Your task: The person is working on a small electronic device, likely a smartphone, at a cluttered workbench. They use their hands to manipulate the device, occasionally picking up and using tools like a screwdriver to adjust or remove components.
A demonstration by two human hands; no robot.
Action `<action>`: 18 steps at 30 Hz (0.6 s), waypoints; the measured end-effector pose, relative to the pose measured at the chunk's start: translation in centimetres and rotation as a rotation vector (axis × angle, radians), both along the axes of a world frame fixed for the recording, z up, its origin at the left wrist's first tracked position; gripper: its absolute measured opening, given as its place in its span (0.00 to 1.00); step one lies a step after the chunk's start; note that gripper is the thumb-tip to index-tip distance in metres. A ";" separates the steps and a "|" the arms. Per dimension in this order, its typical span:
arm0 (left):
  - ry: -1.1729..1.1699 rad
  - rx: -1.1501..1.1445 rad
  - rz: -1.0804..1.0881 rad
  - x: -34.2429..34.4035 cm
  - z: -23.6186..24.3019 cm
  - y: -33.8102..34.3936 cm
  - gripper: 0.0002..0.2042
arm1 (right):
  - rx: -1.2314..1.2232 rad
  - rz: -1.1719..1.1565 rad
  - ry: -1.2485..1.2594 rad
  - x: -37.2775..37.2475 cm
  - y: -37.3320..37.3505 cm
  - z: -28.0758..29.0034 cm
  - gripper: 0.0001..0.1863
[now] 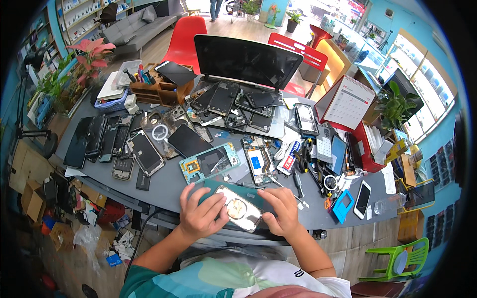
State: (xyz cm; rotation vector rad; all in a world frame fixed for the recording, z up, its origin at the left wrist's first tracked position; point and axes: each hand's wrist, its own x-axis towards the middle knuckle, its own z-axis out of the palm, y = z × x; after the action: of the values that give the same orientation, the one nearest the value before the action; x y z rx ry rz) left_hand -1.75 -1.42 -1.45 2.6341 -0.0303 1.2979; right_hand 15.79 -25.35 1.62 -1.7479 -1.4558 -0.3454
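Between my two hands is an opened phone (244, 216), tilted, with a shiny silver inside and a round coil at its middle. My left hand (201, 212) is closed on its left side, fingertips lying over the inner face. At the opposite edge, my right hand (282, 210) grips with thumb and forefinger; its other fingers are curled and partly hidden. Under the phone lies a dark green mat (208, 186). Just beyond are a light-blue phone frame (223, 158) and an opened phone with exposed parts and a blue label (258, 158).
Phone parts and screens crowd the grey desk (169, 191). An open laptop (246, 59) stands at the back, beneath a pile of phones. To the right are pliers (301, 163), a calendar (346, 102), a blue-framed device (343, 205) and a white phone (362, 199).
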 end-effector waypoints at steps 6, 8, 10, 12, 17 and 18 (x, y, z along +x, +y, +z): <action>0.017 -0.012 0.000 0.0 -0.3 0.0 0.14 | -0.029 -0.017 -0.015 0.1 0.1 0.3 0.32; 0.017 0.003 0.006 0.0 -0.1 0.0 0.12 | -0.037 -0.021 -0.019 0.1 0.0 0.4 0.32; 0.020 0.009 0.001 -0.3 -0.2 0.0 0.13 | -0.037 -0.015 -0.011 -0.4 -0.3 0.1 0.32; 0.012 0.021 0.010 -0.1 -0.1 0.2 0.13 | -0.037 -0.013 -0.010 -0.1 0.0 0.1 0.31; 0.022 0.020 0.009 -0.2 0.0 0.1 0.13 | -0.056 -0.023 0.002 -0.1 0.0 0.4 0.31; 0.024 0.015 0.008 -0.1 -0.1 0.1 0.13 | -0.059 -0.022 0.000 -0.2 -0.1 0.4 0.31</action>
State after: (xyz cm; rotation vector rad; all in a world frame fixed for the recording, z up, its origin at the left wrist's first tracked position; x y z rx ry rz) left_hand -1.85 -1.35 -1.58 2.6647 -0.0260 1.2737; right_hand 15.63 -25.41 1.99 -1.8122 -1.4609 -0.3176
